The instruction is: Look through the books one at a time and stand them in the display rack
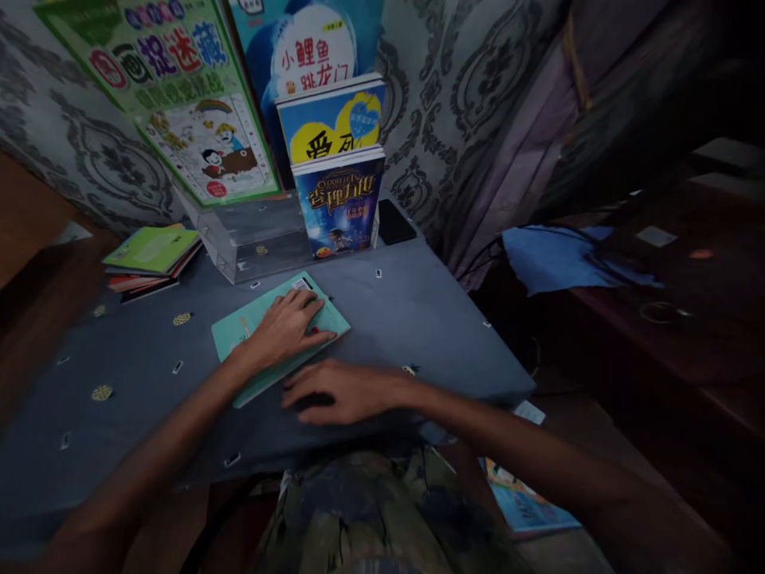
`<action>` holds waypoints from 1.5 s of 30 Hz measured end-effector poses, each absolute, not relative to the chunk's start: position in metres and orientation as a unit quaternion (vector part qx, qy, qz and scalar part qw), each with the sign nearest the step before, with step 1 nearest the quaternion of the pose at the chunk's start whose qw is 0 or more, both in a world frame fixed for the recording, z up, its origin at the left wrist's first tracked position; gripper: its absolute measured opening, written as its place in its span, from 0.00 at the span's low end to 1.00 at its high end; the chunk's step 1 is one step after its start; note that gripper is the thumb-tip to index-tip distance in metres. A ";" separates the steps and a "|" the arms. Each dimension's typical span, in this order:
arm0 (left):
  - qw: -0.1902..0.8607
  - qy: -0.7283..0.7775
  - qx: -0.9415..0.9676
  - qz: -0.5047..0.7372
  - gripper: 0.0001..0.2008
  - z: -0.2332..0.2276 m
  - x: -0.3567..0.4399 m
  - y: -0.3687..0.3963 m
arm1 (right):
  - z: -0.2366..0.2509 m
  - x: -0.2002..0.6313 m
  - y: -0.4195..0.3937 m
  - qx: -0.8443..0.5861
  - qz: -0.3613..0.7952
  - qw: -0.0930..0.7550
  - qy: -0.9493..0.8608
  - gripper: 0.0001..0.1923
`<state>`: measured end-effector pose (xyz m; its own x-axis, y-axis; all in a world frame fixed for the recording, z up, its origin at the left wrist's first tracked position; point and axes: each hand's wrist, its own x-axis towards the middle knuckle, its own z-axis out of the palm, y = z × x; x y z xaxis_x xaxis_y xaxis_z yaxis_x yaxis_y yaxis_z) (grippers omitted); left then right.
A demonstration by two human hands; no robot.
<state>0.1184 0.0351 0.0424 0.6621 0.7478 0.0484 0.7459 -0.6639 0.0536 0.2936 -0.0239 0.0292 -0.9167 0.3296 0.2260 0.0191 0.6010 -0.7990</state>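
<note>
A thin teal book (239,325) lies flat on the grey cloth-covered table (418,311). My left hand (287,327) rests palm down on top of it, fingers spread toward its right edge. My right hand (347,392) lies palm down on the cloth just below the book's near right edge, fingers pointing left; it holds nothing. Behind the teal book, a dark blue book (339,201) stands upright against a clear plastic holder (256,239), with a blue and yellow book (331,119) standing behind it.
A stack of thin books with a green cover (151,253) sits at the table's left. A black phone (395,222) lies by the patterned curtain. Posters lean on the wall. A blue cloth (555,259) lies on dark furniture right. Another book (526,502) lies on the floor.
</note>
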 end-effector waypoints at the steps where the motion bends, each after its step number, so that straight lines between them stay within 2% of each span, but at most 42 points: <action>1: 0.010 0.419 0.908 0.025 0.26 0.044 0.121 0.028 | 0.032 0.305 -0.013 -0.119 0.490 0.190 -0.842 0.15; 4: -0.024 0.448 0.894 -0.002 0.24 0.045 0.131 0.011 | 0.034 0.332 0.024 -0.214 0.586 0.274 -0.732 0.21; 6: -0.070 0.458 0.886 -0.018 0.22 0.042 0.139 0.003 | 0.029 0.339 0.047 -0.277 0.561 0.356 -0.694 0.19; 9: -0.138 0.445 0.885 -0.010 0.20 0.032 0.148 -0.004 | 0.014 0.336 0.072 -0.320 0.495 0.414 -0.693 0.18; 13: -0.198 0.410 0.889 0.051 0.17 0.018 0.147 -0.006 | -0.002 0.331 0.080 -0.302 0.480 0.410 -0.714 0.18; 19: -0.221 0.379 0.895 0.078 0.17 0.019 0.146 -0.006 | -0.001 0.341 0.076 -0.292 0.484 0.392 -0.726 0.19; 45: -0.133 0.432 0.890 0.060 0.15 0.034 0.147 -0.006 | -0.003 0.347 0.075 -0.281 0.504 0.390 -0.718 0.27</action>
